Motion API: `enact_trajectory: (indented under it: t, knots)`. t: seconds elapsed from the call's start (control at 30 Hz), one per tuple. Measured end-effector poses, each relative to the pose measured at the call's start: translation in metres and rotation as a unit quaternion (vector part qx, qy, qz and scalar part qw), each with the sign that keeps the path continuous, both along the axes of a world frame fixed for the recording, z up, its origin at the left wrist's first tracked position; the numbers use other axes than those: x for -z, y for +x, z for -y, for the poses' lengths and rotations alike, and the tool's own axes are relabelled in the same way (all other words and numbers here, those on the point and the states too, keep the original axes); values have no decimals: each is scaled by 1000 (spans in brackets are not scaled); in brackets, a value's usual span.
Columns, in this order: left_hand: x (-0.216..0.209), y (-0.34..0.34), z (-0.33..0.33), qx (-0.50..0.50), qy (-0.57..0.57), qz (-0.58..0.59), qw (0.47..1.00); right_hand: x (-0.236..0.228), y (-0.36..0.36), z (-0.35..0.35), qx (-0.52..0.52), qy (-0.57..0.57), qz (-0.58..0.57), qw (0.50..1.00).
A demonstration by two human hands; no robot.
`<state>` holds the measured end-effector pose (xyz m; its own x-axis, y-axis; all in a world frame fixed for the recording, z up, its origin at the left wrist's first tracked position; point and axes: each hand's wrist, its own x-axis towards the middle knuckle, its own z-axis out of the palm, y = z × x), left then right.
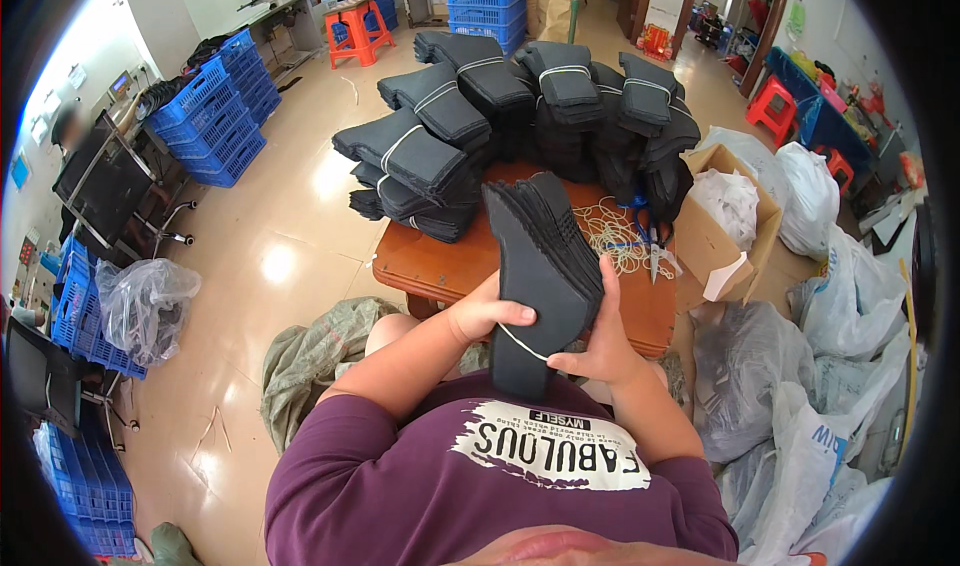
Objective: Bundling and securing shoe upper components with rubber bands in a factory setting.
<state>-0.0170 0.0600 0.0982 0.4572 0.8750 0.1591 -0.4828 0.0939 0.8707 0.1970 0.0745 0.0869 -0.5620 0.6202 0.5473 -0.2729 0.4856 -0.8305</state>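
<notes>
A thick stack of black cut fabric pieces (545,276) stands tilted in front of my chest, its layers fanned at the top. My left hand (490,311) grips its left side, thumb across the front. On the right edge my right hand (605,331) holds the stack, with its thumb at a cream rubber band (522,342) that crosses the lower part. Fingers behind the stack are hidden. Just beyond lies a loose heap of cream rubber bands (612,236) on a brown wooden table (430,266), beside dark-handled scissors (655,246).
Banded black bundles (440,101) are piled along the table's far side. An open cardboard box (735,251) and filled plastic bags (755,366) crowd the right. Blue crates (210,121), an office chair (110,181) and a red stool (358,34) stand left and behind.
</notes>
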Motion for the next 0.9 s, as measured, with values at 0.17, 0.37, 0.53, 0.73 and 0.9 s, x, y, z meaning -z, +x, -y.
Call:
enact_trajectory:
  t: [0.17,0.37,0.53,0.73,0.9]
  knots:
    - [6,-2,5,42,-88,56,994,2,2,-5,18,91,56,994]
    - [-3,-10,5,14,-46,-11,999,-18,30,-7,142,209,234,939]
    - [-2,-20,3,-46,-27,-53,997,-67,60,-11,221,315,391,836]
    - [-1,-11,0,-40,22,-96,994,-113,70,-18,-423,48,192,884]
    - [1,-3,2,-17,4,-47,999,-114,54,20,-315,104,-194,923]
